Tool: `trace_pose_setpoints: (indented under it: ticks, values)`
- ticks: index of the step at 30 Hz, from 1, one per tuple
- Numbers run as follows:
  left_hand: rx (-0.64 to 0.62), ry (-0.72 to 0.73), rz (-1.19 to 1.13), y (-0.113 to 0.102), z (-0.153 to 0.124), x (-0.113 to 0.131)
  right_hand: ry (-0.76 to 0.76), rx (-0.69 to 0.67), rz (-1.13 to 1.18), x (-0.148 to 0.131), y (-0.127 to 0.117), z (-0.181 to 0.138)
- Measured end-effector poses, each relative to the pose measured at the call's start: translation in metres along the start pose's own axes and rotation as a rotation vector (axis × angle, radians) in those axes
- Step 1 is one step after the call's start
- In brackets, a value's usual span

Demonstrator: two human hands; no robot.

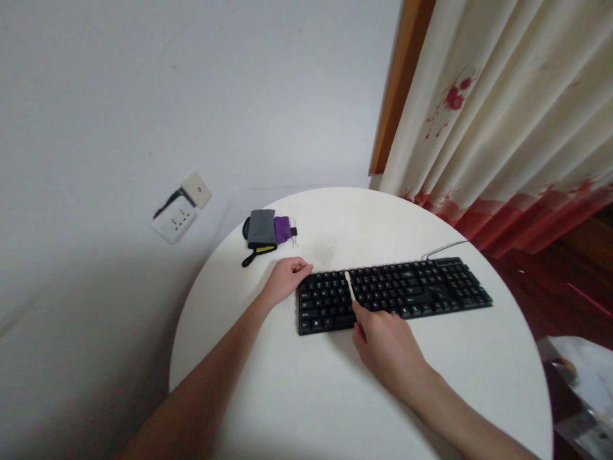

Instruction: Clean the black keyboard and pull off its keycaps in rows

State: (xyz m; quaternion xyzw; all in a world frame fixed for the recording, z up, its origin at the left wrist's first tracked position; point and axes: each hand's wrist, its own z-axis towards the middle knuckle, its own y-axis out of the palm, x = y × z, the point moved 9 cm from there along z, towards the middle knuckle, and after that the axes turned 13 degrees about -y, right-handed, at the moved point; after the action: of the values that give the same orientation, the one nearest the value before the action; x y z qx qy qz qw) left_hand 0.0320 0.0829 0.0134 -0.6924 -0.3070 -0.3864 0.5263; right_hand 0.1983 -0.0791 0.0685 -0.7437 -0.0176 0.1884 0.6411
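Bare left forearm (205,390) crosses the white surface (287,396); the left hand (286,278), fingers curled, is at the far-left corner of the black keyboard (397,291) lying there, whether gripping I cannot tell. The right hand (387,345) grasps a pale brush (350,287) over its keys.

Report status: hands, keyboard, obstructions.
Right hand gripping white brush over keyboard. Left hand at keyboard's far-left corner. Keyboard flat on table. Gray folded item beyond left hand, off keyboard.

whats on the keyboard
A white brush in the right grip is over the keyboard; the left grip is at its far left corner. What lies under brush and grips is covered.
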Motion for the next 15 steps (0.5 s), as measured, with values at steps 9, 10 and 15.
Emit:
trace_pose_setpoints:
  ticks: [9, 10, 15]
  values:
    - [0.001, -0.002, 0.023, 0.000, 0.000, 0.000, -0.040, -0.126, -0.100, 0.002, -0.007, -0.020]
    - [0.000, -0.004, 0.023, 0.000, 0.000, -0.001, -0.040, -0.132, -0.112, 0.005, -0.010, -0.022]
    - [-0.006, -0.007, 0.011, 0.000, 0.000, -0.001, -0.064, -0.188, -0.110, 0.015, -0.021, -0.037]
